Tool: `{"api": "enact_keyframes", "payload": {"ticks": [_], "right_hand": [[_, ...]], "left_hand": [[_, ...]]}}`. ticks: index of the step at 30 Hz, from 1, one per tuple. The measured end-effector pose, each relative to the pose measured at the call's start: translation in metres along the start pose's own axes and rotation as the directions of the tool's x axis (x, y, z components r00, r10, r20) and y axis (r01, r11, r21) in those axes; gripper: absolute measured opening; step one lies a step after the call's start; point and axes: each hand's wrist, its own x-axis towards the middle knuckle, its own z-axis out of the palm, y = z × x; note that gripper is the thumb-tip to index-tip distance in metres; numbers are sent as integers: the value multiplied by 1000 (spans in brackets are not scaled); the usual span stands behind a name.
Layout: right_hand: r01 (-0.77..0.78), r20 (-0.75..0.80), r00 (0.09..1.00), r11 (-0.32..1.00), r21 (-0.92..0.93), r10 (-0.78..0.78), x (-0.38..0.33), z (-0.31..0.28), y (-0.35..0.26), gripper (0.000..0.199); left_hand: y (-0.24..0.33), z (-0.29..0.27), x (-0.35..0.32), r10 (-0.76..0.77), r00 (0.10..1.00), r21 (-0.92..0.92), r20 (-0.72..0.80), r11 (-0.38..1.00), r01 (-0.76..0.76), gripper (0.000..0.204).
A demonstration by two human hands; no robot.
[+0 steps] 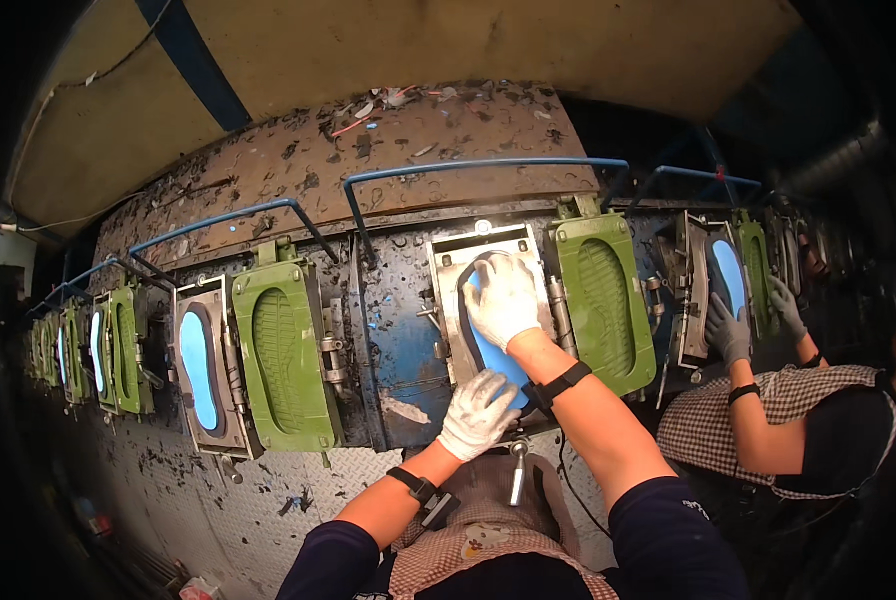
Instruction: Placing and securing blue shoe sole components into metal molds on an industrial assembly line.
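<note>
A blue shoe sole (pixel 501 362) lies lengthwise in the open metal mould (pixel 449 262) in front of me. My right hand (pixel 506 300), in a white work glove, rests on the sole's upper part with its fingers spread. At the near end, my left hand (pixel 476 412), gloved too, has its fingers laid over the sole's edge. Both hands cover much of the sole, and their fingertips are partly hidden. To the right of this mould, its green hinged lid (pixel 603 300) lies folded back, showing a grooved sole-shaped recess.
On the left, another mould holds a blue sole (pixel 198 370) beside its green lid (pixel 283 350). Blue rails (pixel 483 163) run behind the moulds. A metal handle (pixel 518 475) sticks out toward me. At right, a co-worker's gloved hand (pixel 728 330) touches another blue sole. Scraps litter the brown surface (pixel 438 125).
</note>
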Motion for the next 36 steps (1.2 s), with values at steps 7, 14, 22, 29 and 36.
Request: {"api": "enact_keyframes", "payload": {"ticks": [7,14,22,29,36], "right_hand": [[-160,35,987,972,171,156,-6,1,26,37],[-653,293,755,712,258,586,-27,-62,72,47],[-625,691,555,781,-22,463,37,-51,76,34],[-521,573,749,830,199,333,16,-23,93,24],[-169,337,919,976,-134,205,13,-16,106,25]], "left_hand": [[-8,0,5,48,995,5,88,999,-48,51],[-17,4,6,94,995,0,36,996,-94,50],[-19,0,0,102,994,-35,-28,994,-103,48],[-18,26,-32,83,994,-8,-69,996,-83,53],[-12,20,-18,75,997,3,-33,997,-75,52]]}}
